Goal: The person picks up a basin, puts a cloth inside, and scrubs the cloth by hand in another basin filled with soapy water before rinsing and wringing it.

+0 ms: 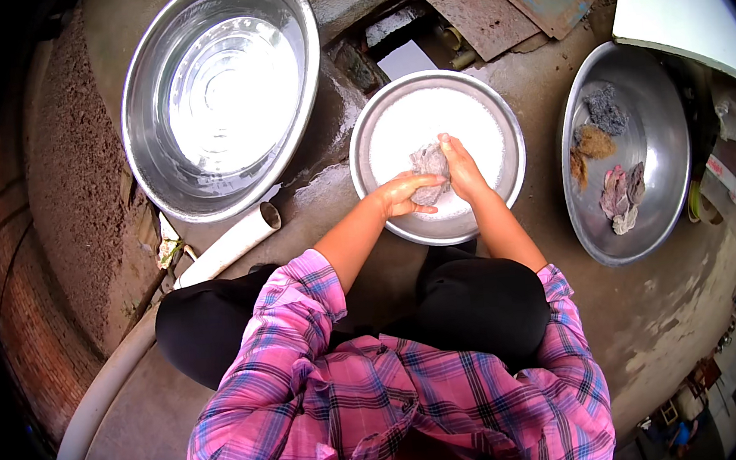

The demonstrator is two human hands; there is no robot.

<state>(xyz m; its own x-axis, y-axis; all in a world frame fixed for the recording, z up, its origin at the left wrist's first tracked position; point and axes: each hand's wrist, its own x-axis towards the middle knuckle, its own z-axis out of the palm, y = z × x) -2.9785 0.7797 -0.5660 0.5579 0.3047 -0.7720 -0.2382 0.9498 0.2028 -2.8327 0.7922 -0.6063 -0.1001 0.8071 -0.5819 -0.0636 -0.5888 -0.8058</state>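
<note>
Between my two hands is a wet, greyish wad of cloth, held above the white suds. The suds fill a round metal basin on the ground in front of my knees. My left hand presses on the wad from the lower left, its fingers spread over it. My right hand lies flat along its right side, fingers pointing away from me. How much of the wad sits below the fingers is hidden.
A large metal tub with shiny water stands at the upper left. On the right, another metal basin holds several small wet cloths. A white plastic pipe lies to the left. Beyond the suds basin are an open drain and rusty metal sheets.
</note>
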